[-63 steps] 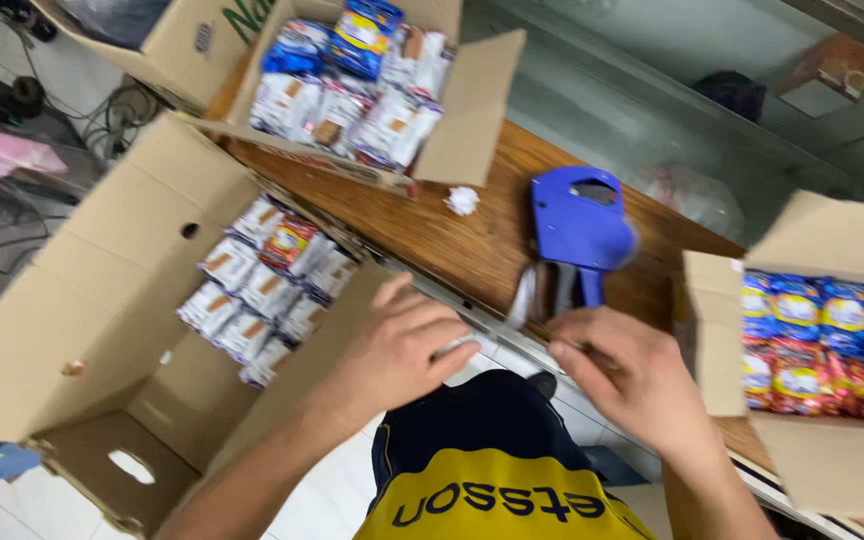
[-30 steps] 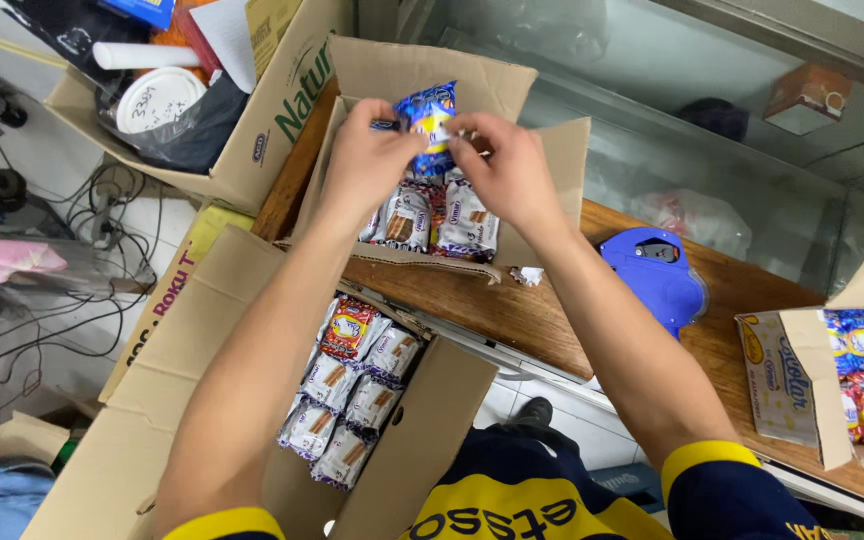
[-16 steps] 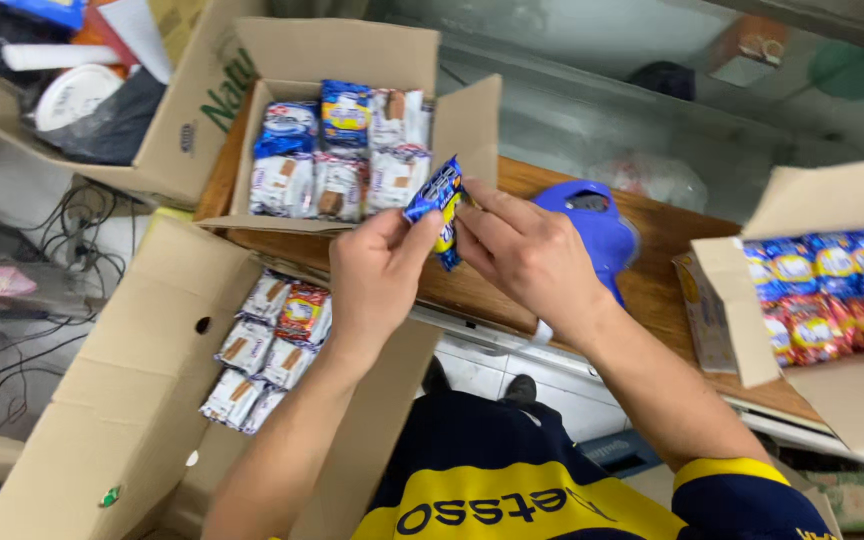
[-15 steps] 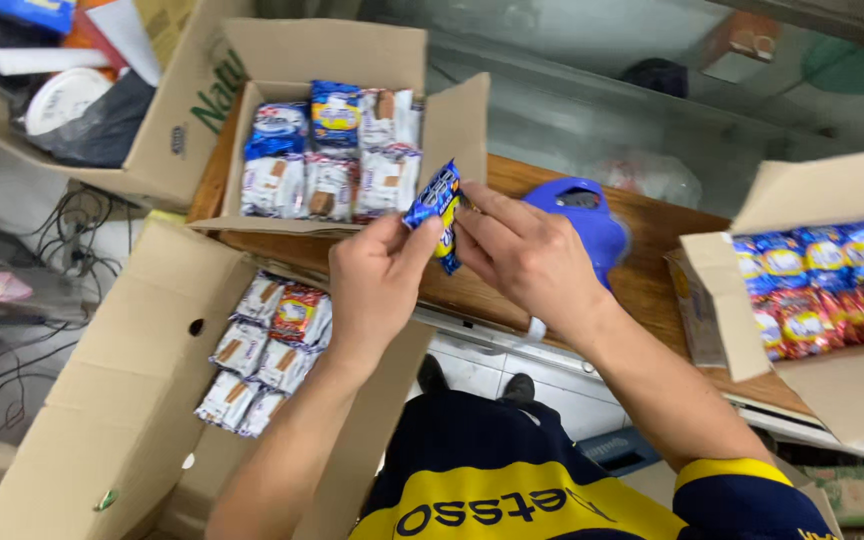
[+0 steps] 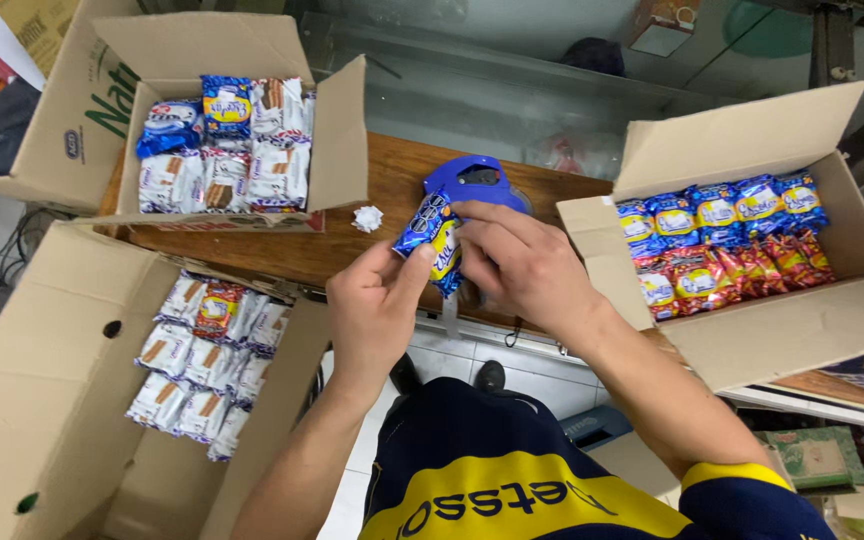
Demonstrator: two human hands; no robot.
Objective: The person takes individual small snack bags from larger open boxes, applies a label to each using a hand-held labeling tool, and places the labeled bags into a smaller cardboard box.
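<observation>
Both my hands hold one small blue and yellow snack packet [image 5: 433, 238] over the front edge of the wooden counter [image 5: 392, 190]. My left hand [image 5: 372, 310] pinches its lower left side. My right hand [image 5: 517, 265] grips it from the right. Just behind the packet lies a blue price-label gun [image 5: 477, 182]. An open cardboard box [image 5: 337, 140] of white and blue packets sits at the back left of the counter.
A second open box [image 5: 742, 330] of blue and red packets stands at the right. A large carton [image 5: 42, 370] on the floor at the left holds several white packets. A crumpled white paper scrap [image 5: 367, 217] lies on the counter. A glass case sits behind.
I took a packet out of the back-left box and carried it down and right to the counter's front edge, where both hands still hold it. My view has shifted right.
</observation>
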